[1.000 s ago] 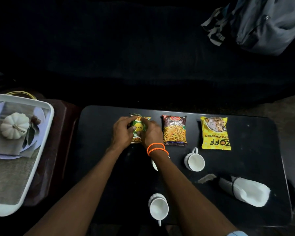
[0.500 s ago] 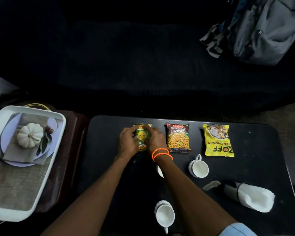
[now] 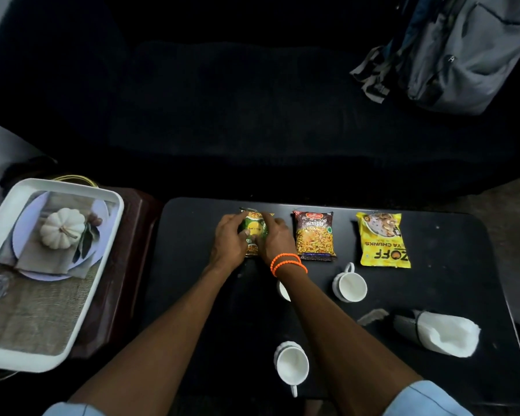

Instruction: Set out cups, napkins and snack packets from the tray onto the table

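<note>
A: Head view, nearest row: one white cup (image 3: 291, 367) at bottom centre of the dark surface (image 3: 192, 295), handle toward the bottom edge. Napkin bundle (image 3: 446, 334) at lower right, lying on its side in a dark holder.

B: Middle row?

A: Second cup (image 3: 349, 286) right of centre, handle pointing up-frame. Third cup (image 3: 283, 291), mostly hidden behind the right forearm, only a sliver showing.

B: Hands?

A: Left hand (image 3: 230, 240) and right hand (image 3: 278, 240) both curled onto the green packet (image 3: 254, 228), one at each side, fingers pressing it where it lies on the surface. Orange bands (image 3: 287, 264) on the right wrist.

B: Far row?

A: Green packet leftmost, brown mixture packet (image 3: 314, 235) at centre, yellow packet (image 3: 382, 240) at right, each apart from the next.

B: Off the surface?

A: White tray (image 3: 102, 265) at left of frame, on a reddish stand, showing a pumpkin-and-plate picture on its floor. Grey backpack (image 3: 463, 49), upper right.
</note>
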A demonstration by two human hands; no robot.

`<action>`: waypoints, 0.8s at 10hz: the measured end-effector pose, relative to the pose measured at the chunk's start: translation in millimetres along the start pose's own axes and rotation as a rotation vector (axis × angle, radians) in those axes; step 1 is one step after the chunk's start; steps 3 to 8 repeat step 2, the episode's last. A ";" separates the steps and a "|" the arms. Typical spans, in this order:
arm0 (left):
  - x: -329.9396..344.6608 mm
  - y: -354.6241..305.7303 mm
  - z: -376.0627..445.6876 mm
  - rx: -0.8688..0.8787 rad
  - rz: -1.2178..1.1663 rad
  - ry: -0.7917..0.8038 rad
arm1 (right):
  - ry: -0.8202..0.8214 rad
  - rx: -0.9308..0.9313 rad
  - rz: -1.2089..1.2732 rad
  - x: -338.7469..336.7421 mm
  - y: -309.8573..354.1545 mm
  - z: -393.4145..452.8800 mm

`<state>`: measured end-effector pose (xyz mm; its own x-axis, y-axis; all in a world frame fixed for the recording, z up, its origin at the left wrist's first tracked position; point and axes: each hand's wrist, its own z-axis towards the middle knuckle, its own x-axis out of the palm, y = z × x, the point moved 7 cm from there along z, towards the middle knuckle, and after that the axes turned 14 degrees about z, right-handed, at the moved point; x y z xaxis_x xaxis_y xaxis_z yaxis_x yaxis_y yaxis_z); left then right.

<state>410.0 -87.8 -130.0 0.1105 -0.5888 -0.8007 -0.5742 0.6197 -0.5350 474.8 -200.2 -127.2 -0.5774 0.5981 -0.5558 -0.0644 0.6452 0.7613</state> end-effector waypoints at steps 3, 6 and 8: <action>-24.3 -2.1 -7.7 -0.025 0.059 -0.085 | -0.116 -0.072 -0.047 -28.9 12.4 -15.6; -24.3 -2.1 -7.7 -0.025 0.059 -0.085 | -0.116 -0.072 -0.047 -28.9 12.4 -15.6; -24.3 -2.1 -7.7 -0.025 0.059 -0.085 | -0.116 -0.072 -0.047 -28.9 12.4 -15.6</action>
